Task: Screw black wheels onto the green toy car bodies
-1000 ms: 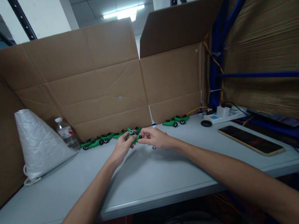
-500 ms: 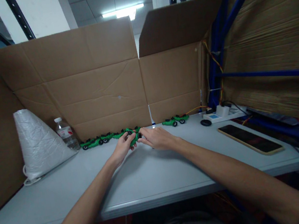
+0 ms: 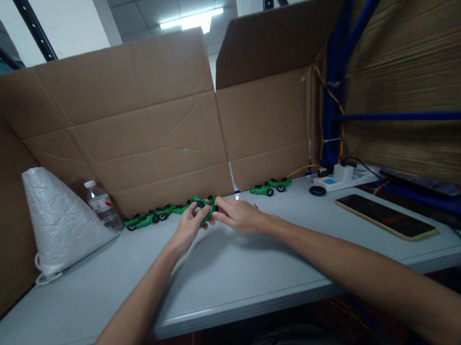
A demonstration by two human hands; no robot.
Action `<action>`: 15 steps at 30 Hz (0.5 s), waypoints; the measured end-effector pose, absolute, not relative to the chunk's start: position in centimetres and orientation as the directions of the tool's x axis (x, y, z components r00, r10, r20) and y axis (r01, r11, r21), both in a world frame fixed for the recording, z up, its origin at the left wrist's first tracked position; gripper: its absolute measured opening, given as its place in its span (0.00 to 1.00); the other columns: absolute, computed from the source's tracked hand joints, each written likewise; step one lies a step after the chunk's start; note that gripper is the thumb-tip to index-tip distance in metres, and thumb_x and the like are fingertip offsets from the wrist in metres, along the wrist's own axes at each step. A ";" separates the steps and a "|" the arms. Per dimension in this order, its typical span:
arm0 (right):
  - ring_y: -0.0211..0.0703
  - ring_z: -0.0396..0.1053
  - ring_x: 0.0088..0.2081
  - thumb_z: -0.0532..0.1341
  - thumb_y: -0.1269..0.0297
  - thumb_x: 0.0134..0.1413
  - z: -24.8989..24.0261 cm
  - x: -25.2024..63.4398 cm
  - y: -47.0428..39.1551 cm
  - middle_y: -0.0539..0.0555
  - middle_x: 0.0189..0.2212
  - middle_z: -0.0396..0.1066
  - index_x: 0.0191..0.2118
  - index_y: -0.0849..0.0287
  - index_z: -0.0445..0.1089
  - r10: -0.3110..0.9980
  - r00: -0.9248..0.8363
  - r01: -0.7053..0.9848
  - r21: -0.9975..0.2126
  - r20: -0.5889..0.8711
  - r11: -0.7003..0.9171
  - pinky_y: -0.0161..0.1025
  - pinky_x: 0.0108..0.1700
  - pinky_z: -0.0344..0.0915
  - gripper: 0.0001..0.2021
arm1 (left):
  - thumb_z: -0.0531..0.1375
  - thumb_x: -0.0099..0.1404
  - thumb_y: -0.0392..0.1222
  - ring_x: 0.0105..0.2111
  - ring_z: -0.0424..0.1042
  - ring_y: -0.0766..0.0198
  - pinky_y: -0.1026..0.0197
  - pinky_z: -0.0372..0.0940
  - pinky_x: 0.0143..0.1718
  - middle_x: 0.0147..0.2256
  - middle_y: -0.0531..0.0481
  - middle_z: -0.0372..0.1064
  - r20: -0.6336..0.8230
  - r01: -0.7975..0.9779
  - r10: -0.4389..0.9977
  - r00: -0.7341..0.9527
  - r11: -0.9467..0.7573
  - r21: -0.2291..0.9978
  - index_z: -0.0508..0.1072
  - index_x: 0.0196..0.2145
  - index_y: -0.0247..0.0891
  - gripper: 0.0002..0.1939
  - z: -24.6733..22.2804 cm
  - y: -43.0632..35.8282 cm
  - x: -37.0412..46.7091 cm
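Above the middle of the table, my left hand (image 3: 189,226) is closed around a green toy car (image 3: 207,214) with black wheels. My right hand (image 3: 239,214) meets the car's right end, its fingers bent and pinching at a black wheel there. Fingers cover much of the car. Behind my hands a row of green toy cars (image 3: 147,218) stands along the cardboard, partly hidden by my left hand. Two more green toy cars (image 3: 270,187) stand farther right, apart from that row.
A silvery bag (image 3: 65,216) and a water bottle (image 3: 103,205) stand at the left. On the right lie a phone (image 3: 386,216), a black disc (image 3: 317,191) and a white power strip (image 3: 347,176) with cables. Cardboard walls (image 3: 154,132) enclose the table (image 3: 255,273).
Both hands stay nearly in place around the toy car. The car and the fingers on it have shifted only slightly.
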State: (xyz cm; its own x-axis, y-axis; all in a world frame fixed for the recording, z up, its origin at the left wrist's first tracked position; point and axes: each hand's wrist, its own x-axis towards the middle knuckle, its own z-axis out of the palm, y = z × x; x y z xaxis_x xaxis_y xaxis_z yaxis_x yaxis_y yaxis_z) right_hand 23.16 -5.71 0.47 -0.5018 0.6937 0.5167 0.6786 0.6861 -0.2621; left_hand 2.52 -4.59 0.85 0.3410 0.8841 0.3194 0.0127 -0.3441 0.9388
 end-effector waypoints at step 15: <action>0.42 0.68 0.36 0.48 0.54 0.76 -0.9 23.4 -4.0 0.52 0.34 0.73 0.41 0.58 0.68 0.695 -0.484 0.436 -0.543 0.531 0.718 0.37 0.40 0.58 0.17 | 0.64 0.68 0.58 0.35 0.75 0.60 0.62 0.62 0.31 0.37 0.47 0.75 0.442 0.132 0.809 0.388 -0.523 0.842 0.68 0.56 0.37 0.27 0.2 -3.9 2.3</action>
State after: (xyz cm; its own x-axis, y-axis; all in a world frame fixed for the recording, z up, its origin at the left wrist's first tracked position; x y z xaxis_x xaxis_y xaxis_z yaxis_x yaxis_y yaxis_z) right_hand 23.42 -3.97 -0.86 -0.4843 0.6951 0.5313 0.4356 0.7182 -0.5426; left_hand 2.28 -3.93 0.24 0.3876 0.8088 0.4423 0.1315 -0.5234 0.8419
